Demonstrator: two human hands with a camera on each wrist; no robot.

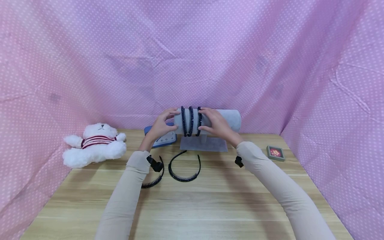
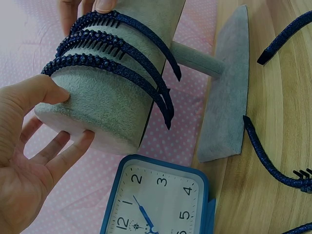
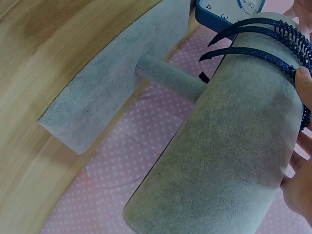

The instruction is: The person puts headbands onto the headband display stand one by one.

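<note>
Between the pinching fingers of our right hand (image 1: 219, 125) sits one headband (image 1: 199, 124), and shoving hard could jam its neighbour (image 1: 191, 121) towards our left hand (image 1: 161, 126), gripping the roll (image 1: 230, 120).

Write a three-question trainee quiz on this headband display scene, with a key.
1. How many headbands are on the grey display roll?
2. In the head view, which object is partly hidden behind the left hand? A. teddy bear B. blue-rimmed clock C. small picture frame
3. True or false: the right hand touches the headband nearest the roll's middle.

Key: 1. Three. 2. B. 3. True.
</note>
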